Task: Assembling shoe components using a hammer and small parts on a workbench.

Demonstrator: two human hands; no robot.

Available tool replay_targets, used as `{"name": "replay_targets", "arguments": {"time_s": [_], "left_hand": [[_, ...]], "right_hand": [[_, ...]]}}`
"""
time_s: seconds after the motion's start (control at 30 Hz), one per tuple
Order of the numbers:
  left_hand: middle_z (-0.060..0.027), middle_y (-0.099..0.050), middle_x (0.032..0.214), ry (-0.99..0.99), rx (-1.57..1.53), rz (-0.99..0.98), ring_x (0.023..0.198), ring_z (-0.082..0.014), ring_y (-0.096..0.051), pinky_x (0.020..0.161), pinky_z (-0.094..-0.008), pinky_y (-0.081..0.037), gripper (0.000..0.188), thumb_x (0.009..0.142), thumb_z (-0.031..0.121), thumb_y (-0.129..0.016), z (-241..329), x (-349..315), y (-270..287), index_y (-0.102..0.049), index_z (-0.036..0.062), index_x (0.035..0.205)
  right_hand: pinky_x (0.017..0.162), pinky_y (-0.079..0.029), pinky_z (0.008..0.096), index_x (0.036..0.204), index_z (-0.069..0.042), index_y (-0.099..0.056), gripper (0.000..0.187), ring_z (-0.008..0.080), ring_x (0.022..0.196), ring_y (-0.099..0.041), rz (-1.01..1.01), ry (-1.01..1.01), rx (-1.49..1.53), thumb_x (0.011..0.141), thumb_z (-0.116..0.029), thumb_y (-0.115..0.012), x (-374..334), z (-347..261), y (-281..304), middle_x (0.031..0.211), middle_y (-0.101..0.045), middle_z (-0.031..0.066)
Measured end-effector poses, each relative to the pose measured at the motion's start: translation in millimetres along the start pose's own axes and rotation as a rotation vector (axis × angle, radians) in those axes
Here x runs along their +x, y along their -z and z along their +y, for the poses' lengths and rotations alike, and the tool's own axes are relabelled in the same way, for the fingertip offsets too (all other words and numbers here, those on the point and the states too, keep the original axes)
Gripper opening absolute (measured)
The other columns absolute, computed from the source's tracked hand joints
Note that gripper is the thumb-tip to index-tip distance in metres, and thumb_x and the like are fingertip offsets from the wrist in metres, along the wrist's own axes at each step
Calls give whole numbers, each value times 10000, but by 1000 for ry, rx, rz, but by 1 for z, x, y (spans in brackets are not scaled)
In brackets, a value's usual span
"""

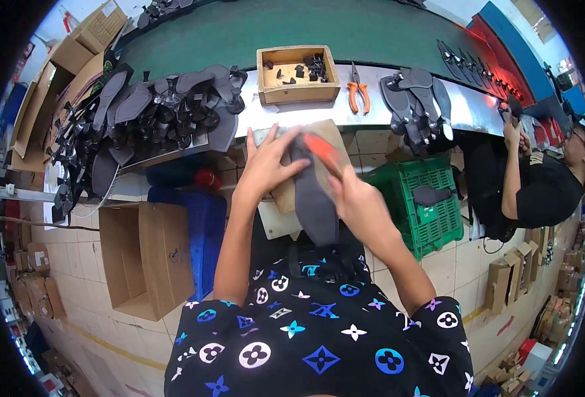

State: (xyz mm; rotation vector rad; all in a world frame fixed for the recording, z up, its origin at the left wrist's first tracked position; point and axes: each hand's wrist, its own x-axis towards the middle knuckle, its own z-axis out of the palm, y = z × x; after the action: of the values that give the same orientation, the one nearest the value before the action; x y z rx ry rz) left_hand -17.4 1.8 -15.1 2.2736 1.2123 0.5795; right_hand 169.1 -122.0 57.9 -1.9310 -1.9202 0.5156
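Observation:
A dark grey sandal sole (315,212) lies lengthwise in front of me, over a tan board (333,135) at the bench edge. My left hand (266,167) grips its far end, with the thumb across the sole and some fingers spread beyond it. In my right hand (365,208) is an orange-red handled tool (324,152), held over the far part of the sole. Motion smears the tool, and its kind cannot be made out. Straight ahead stands a wooden box (298,94) with small black pieces inside. Orange-handled pliers (357,92) rest right of it.
Piled sandals (167,106) crowd the bench at left, and more soles (418,96) lie at right. A green crate (415,205) stands low at right; a cardboard box (143,258) and blue bin (206,228) at left. A co-worker (537,178) sits far right. Behind runs a green belt (292,33).

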Motion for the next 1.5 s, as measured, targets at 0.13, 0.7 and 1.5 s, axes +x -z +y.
{"name": "replay_targets", "arguments": {"time_s": [0.13,0.7,1.5], "left_hand": [[-35,-612,1349,-2,135,108,1372,-281,-449,1152,-634,-57,473,823,381,-735,1,-11,-6,-670,154,1233],[-45,-594,798,78,-1241,-447,770,-111,-537,703,-269,-411,257,956,205,-620,118,-109,73,-719,-32,946],[-118,-634,898,-184,-118,192,749,-308,-661,671,-404,-534,245,858,239,-640,103,-114,66,-656,19,966]], "right_hand": [[574,-504,474,1042,1,-562,149,440,720,-636,339,330,311,964,-125,-581,-7,4,13,818,-632,249],[774,-537,359,1091,38,-681,373,256,886,-673,-272,577,659,888,-274,-701,6,1,50,996,-684,159],[960,-497,371,1202,95,-618,393,289,1116,-648,-164,142,941,908,-165,-620,-22,-35,18,1206,-661,212]]}}
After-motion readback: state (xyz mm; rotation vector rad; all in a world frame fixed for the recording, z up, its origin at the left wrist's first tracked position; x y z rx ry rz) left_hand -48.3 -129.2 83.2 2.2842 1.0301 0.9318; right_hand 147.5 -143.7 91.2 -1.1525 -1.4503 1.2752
